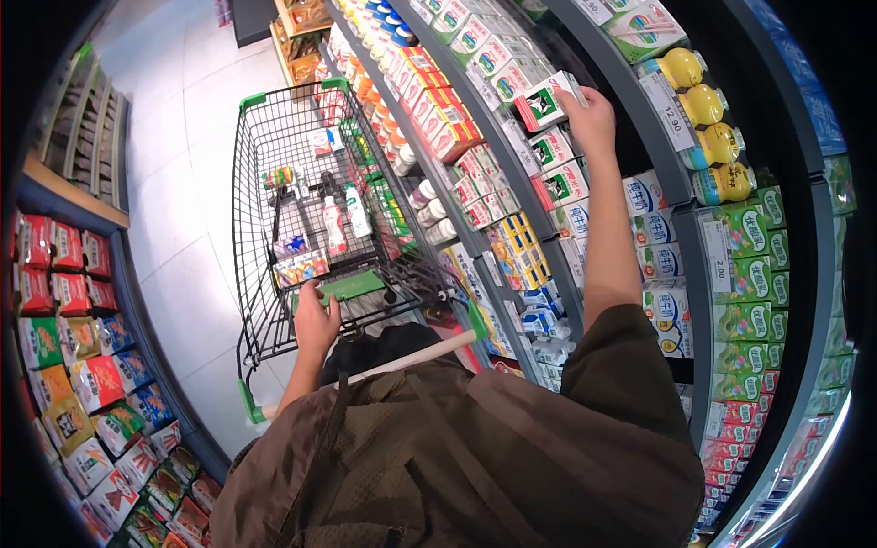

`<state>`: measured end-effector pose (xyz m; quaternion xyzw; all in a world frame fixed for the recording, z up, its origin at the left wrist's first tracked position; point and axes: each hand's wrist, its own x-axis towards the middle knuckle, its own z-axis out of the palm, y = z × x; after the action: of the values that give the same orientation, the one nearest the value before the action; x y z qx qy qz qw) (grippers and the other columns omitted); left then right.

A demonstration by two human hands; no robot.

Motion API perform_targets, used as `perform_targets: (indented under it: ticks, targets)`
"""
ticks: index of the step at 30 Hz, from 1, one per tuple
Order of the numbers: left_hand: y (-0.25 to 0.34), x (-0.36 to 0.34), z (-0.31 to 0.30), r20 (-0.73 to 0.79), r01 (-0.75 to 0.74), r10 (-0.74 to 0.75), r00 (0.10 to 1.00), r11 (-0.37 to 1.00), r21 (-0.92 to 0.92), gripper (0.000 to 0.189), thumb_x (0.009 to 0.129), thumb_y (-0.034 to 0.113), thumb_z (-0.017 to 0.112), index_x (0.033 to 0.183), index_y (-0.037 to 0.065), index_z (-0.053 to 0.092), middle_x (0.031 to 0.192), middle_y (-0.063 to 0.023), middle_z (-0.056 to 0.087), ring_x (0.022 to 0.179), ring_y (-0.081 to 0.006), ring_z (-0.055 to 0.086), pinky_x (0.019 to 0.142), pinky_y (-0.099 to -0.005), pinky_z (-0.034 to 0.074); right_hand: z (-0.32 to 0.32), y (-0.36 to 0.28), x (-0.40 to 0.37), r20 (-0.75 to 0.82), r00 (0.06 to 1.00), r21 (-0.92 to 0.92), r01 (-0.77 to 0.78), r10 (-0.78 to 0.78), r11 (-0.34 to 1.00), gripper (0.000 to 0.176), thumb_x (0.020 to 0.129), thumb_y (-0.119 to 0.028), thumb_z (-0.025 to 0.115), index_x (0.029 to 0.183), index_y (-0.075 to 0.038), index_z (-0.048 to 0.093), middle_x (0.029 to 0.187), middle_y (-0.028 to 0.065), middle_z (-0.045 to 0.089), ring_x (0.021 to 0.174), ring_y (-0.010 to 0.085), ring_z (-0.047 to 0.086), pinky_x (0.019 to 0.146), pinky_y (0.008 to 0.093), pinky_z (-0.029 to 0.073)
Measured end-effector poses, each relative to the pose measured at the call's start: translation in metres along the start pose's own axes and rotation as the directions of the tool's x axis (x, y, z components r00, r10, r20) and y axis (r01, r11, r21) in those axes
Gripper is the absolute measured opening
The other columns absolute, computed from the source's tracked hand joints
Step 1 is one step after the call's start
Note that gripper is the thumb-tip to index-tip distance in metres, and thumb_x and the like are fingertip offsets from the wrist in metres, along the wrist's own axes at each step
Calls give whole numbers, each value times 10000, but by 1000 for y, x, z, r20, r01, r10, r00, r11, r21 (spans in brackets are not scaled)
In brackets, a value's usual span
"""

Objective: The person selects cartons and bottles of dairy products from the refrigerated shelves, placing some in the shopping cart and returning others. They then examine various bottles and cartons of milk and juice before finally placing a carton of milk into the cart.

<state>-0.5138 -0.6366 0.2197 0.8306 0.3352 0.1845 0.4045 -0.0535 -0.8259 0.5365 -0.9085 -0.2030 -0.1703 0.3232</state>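
Observation:
My right hand reaches to the shelf on the right, its fingers closed on the end of a white, green and red milk carton. Similar cartons lie on the shelf just below it. My left hand is at the near end of the shopping cart, beside its green plate; its fingers are bent, and what they touch is not clear. Inside the wire cart are a red-and-white bottle, a white-and-green bottle, a colourful box and several other packages.
The cart's pale handle bar crosses in front of my body. Stocked dairy shelves with price tags run along the right. On the left stands a rack of packaged snacks. Light floor tiles show left of the cart.

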Motion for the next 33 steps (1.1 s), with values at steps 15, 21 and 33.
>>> perform_targets:
  ticks: [15,21,33]
  targets:
    - [6,0,-4,31,39,-38,999,999,-24,369,893,135,686,1216,23,547,854,-145,618,711,-326,640,661,-433,515,24,21,-2,253,967,-139,-1,36,990,503,726,-408,827,1013,-3,744,963,189,757,923,297,739,845,382,551]
    - [1,1,0,38,41,-41,998,999,5,355,890,172,688,1194,50,553,846,-155,642,751,-357,657,680,-460,524,28,28,2,387,919,-189,2,72,982,647,813,-507,753,1194,6,655,1146,236,712,1090,334,693,942,403,514]
    - [-2,7,-1,300,72,-141,944,970,230,292,886,247,682,996,-6,586,937,-238,658,906,-426,655,800,-513,531,31,-28,-81,-33,769,-397,576,-638,715,486,865,-407,726,1134,-8,654,1010,189,691,962,379,661,865,466,510]
